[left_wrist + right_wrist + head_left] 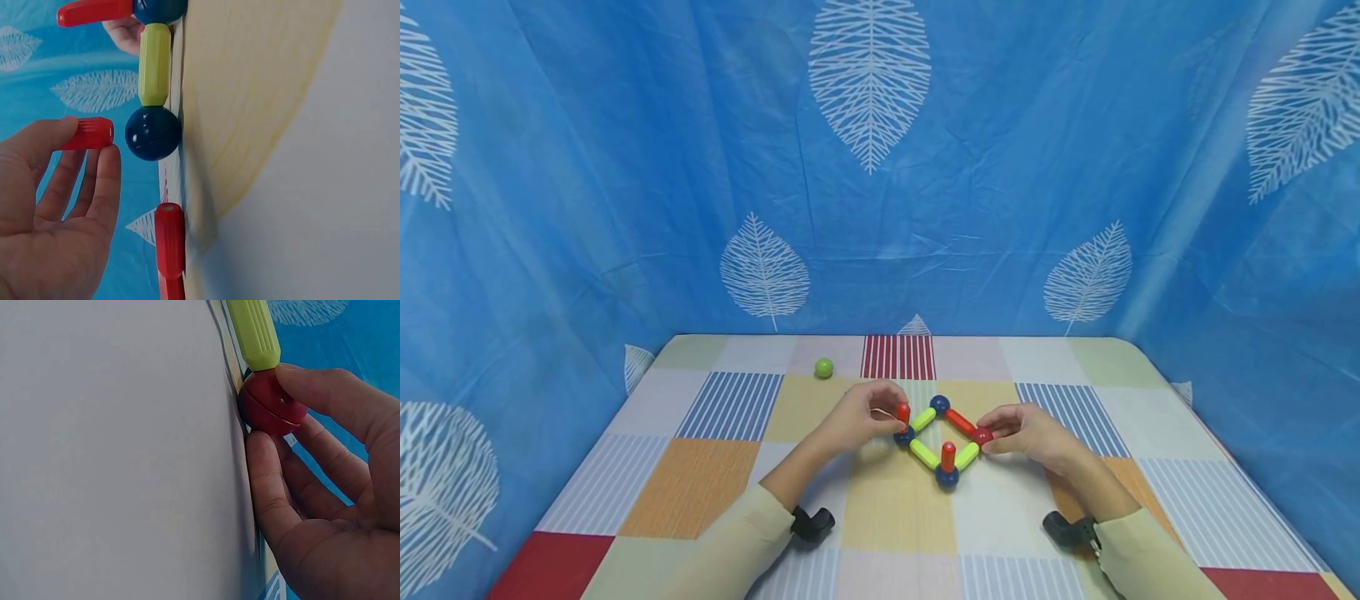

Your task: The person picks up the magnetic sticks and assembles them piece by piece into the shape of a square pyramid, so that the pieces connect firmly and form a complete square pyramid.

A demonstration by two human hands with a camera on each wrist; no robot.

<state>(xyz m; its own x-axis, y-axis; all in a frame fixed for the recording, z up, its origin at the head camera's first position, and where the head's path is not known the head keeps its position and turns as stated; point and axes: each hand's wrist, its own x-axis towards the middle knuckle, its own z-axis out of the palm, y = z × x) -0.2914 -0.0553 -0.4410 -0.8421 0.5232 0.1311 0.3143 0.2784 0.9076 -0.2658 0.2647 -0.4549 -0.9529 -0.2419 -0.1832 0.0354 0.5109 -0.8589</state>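
Note:
A square of magnetic rods and balls lies flat on the cloth. My left hand (862, 414) pinches an upright red rod (94, 133) between thumb and fingers, over the blue ball (153, 133) at the left corner. In the left wrist view a small gap shows between rod and ball. My right hand (1028, 433) grips the red ball (272, 403) at the right corner, where a yellow-green rod (255, 334) joins it. From the near blue ball (947, 477) another red rod (948, 456) stands up. A far blue ball (939, 405) joins a yellow-green rod and a red rod (959, 422).
A loose green ball (823, 367) sits toward the back left. More red rod pieces (170, 240) show low in the left wrist view. The patchwork tablecloth (700, 483) covers the table, and a blue leaf-print curtain (985, 167) encloses its back and sides.

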